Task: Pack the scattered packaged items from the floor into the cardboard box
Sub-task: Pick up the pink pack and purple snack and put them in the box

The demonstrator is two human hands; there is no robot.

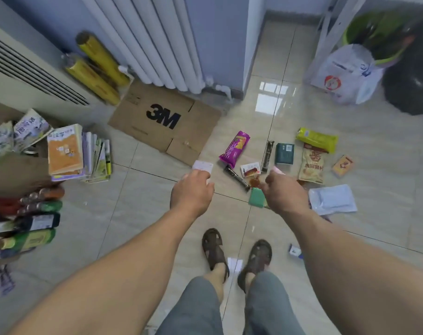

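Hands: both reach out over the floor, mid-frame.
Left hand [192,189]: fingers curled round a small white packet [202,167].
Right hand [284,193]: fingers curled, pink-white packet [277,169] at the fingertips; grip mostly hidden.
Cardboard box [165,122]: flattened, "3M" print, upper centre, below the radiator [154,42].
Packaged items: purple snack pack [234,149], dark green box [284,153], yellow-green pack [317,139], peanut bag [312,166], white pouch [332,199], scattered centre right.
Books [65,151]: stacked at left.
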